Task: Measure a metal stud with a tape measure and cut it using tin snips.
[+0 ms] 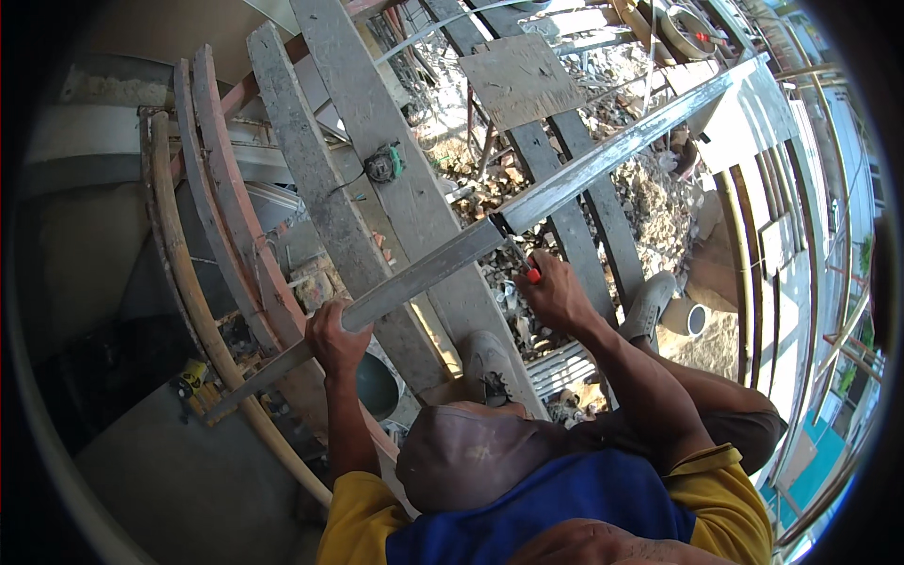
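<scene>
My left hand (336, 330) grips a long grey metal bar (424, 265), its surface streaked pale, which runs diagonally from lower left to upper right across planks. My right hand (556, 291) is closed around a red-handled tool (532, 275) just below the bar, its metal part reaching up toward a dark band around the bar; the tip is too small to make out exactly. A small dark-and-green object (384, 164) with a cord lies on the wide grey plank (344, 104) above the bar.
My shoes (488, 365) stand on planks over gaps showing rubble (650, 221). Pink boards (242, 206) and poles (182, 250) run along the left, near a yellow tool (193, 377). A white pipe piece (683, 316) sits right; a plywood sheet (521, 82) and a round container (689, 33) are farther ahead.
</scene>
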`<action>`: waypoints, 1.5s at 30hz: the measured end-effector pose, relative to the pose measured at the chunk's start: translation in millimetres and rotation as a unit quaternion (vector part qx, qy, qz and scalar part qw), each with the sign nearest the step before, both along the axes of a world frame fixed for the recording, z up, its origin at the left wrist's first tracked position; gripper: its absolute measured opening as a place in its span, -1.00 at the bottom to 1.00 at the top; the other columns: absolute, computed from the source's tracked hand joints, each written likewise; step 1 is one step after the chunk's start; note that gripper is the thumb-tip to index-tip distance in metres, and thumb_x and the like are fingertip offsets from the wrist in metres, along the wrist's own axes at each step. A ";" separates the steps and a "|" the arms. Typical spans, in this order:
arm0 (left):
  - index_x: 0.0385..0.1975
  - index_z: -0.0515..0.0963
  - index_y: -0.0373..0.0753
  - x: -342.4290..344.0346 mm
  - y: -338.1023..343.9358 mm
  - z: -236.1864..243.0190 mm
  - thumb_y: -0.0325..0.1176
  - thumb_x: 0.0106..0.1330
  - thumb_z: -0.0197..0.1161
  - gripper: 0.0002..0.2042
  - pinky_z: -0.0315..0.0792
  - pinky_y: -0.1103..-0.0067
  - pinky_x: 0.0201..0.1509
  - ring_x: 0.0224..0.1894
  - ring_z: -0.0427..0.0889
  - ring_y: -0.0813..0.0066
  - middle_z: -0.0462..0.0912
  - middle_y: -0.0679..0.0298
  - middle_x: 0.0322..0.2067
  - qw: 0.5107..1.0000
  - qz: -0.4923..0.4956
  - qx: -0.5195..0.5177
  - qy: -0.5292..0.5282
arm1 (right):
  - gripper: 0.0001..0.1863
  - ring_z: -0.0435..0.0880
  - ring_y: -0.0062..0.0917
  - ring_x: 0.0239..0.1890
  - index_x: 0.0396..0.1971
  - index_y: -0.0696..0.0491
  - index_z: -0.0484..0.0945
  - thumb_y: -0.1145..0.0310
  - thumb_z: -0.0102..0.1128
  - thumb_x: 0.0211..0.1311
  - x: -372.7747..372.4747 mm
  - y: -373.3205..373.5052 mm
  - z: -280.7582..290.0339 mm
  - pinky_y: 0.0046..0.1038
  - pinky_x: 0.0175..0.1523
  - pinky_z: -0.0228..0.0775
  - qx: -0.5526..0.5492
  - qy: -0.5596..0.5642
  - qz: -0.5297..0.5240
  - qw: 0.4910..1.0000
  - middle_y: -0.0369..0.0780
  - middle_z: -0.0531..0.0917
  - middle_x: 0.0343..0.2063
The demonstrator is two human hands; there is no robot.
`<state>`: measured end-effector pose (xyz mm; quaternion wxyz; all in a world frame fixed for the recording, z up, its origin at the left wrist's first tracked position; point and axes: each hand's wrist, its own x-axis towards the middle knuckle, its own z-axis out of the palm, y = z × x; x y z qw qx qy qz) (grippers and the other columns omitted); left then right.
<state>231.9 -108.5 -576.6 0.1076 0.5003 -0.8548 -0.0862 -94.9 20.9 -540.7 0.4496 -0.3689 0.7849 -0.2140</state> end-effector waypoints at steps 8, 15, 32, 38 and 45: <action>-0.36 0.57 -0.19 -7.3 -7.5 6.2 -0.33 -0.25 0.51 -0.62 0.47 0.23 -0.22 -0.25 0.63 0.04 0.65 0.14 -0.31 0.986 -0.005 0.138 -0.089 | -0.72 0.56 0.06 -0.38 -0.46 0.22 0.42 0.28 0.18 0.12 10.2 16.5 -40.6 -0.11 -0.24 0.36 -0.019 0.002 -0.029 0.999 0.12 0.55 -0.51; -0.36 0.55 -0.19 11.1 10.7 -29.3 -0.35 -0.22 0.49 -0.64 0.46 0.26 -0.21 -0.28 0.61 0.08 0.62 0.18 -0.35 0.998 -0.052 -0.004 -0.042 | -0.56 0.60 0.01 -0.23 -0.34 0.24 0.44 0.09 0.18 0.13 9.9 16.2 -45.7 -0.13 -0.10 0.37 0.062 -0.062 -0.028 0.996 0.11 0.60 -0.37; -0.15 0.52 -0.28 -70.8 -3.4 -10.4 -0.17 -0.04 0.48 -0.52 0.48 0.23 -0.13 -0.21 0.63 -0.04 0.64 -0.02 -0.31 0.951 -0.102 0.281 -0.076 | -0.60 0.57 0.03 -0.51 -0.58 0.20 0.49 0.13 0.28 0.17 18.2 30.2 -54.3 -0.11 -0.40 0.34 -0.047 0.061 -0.109 0.991 0.09 0.53 -0.65; -0.10 0.52 -0.30 -87.4 -17.2 -24.1 -0.26 -0.07 0.41 -0.51 0.49 0.22 -0.06 -0.16 0.62 -0.15 0.65 -0.13 -0.28 0.900 -0.179 0.383 -0.102 | -0.72 0.61 0.04 -0.38 -0.36 0.22 0.50 0.25 0.13 0.25 19.8 52.0 -63.1 -0.08 -0.28 0.40 -0.083 0.117 -0.049 0.988 0.11 0.62 -0.47; -0.07 0.50 -0.38 -84.9 -1.8 52.0 -0.32 -0.09 0.38 -0.49 0.49 0.24 -0.08 -0.20 0.64 -0.11 0.63 -0.14 -0.30 0.922 -0.161 0.332 -0.118 | -0.65 0.55 0.07 -0.19 -0.01 0.24 0.44 0.36 -0.14 0.34 13.5 54.3 -17.6 -0.10 -0.08 0.35 -0.134 0.051 -0.049 0.988 0.14 0.56 -0.27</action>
